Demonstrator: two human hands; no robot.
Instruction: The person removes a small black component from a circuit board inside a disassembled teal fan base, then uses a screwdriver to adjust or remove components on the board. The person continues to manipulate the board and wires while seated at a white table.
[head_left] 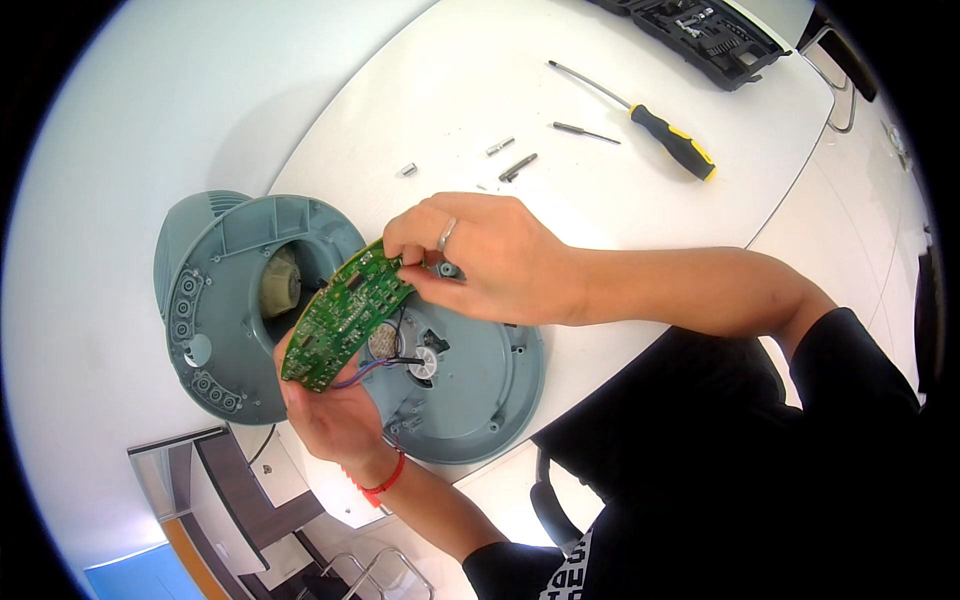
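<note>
A green circuit board (345,318), curved and crowded with small parts, is held up at a tilt between my two hands. My left hand (335,415), with a red bracelet at its wrist, is closed on the board's lower left end. At the upper right end, my right hand (490,258), wearing a ring, pinches the edge between thumb and fingers. Purple and black wires (365,374) run from behind the board toward the round grey base shell (480,390) below. Beside it lies a second grey housing part (235,300) with a round opening; the hands and board hide some of both.
On the white table (420,100) lie a yellow-and-black screwdriver (675,140), a thin dark driver bit (585,132) and several small metal pieces (516,168). An open black tool case (705,40) sits at the far edge. A pale wall (130,200) rises at the left.
</note>
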